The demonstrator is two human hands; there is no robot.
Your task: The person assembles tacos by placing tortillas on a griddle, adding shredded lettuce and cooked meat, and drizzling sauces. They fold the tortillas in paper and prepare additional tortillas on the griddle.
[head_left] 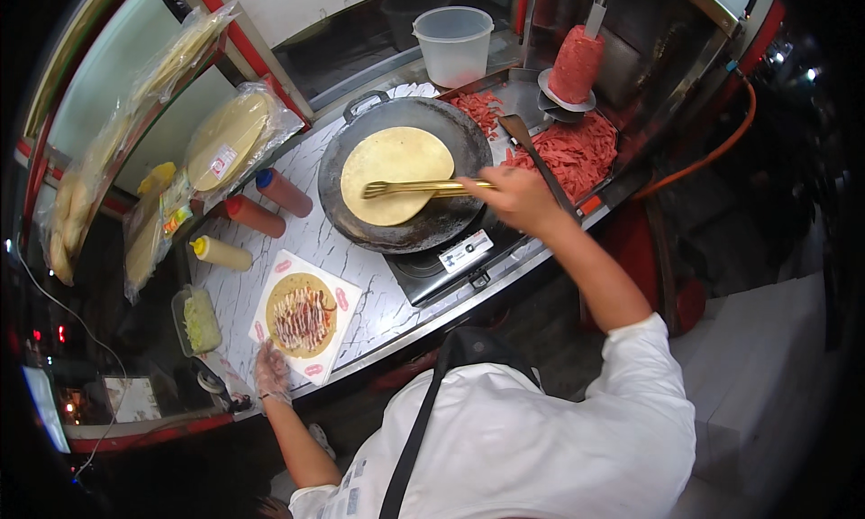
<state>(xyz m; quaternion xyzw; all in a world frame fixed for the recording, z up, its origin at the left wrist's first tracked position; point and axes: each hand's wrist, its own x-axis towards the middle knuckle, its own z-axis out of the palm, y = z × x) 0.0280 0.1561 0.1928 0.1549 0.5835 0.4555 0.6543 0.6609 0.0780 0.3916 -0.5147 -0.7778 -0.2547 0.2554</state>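
Note:
My right hand [515,198] is closed round gold-coloured tongs [410,188], whose tips reach over a plain round flatbread [387,163]. The flatbread lies on a dark round griddle pan [450,226]. My left hand [272,373], in a clear plastic glove, is at the lower left edge of a white printed paper sheet [340,314], its fingers stretched along the edge. On that sheet lies a second flatbread [281,289], topped with shreds and drizzled with white and dark sauce. Whether the left fingertips touch the paper is hard to make out.
Two red squeeze bottles [256,216], a pale yellow bottle [222,253] and a tub of shredded greens [196,321] stand left. Right of the pan are shaved red meat [568,159], a spatula [541,163] and a meat spit [577,64]. Bagged flatbreads [236,141] fill the left shelf; a bucket [453,49] stands behind.

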